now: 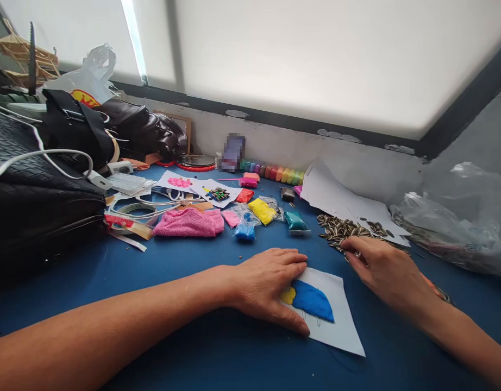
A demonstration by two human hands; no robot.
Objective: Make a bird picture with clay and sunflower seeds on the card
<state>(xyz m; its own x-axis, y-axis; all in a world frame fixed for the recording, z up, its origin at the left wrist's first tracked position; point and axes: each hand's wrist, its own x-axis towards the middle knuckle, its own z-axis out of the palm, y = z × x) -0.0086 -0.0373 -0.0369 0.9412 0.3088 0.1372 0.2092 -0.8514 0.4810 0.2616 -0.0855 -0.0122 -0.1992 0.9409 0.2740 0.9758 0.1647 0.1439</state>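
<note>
My left hand lies flat with its fingers spread, pressing on the left part of a white sheet of paper. The sheet carries a flattened blue clay shape, a small yellow clay piece partly beneath my hand, and thin drawn lines like legs. To the right, my right hand reaches into a pile of striped sunflower seeds. Its thumb and forefinger pinch together at the pile's near edge, with sunflower seeds between them; how many is unclear.
Packets of yellow clay, blue clay and green clay lie ahead, beside a pink towel. Finished-looking pictures lie behind. White sheets and a plastic bag are right; a black bag stands left.
</note>
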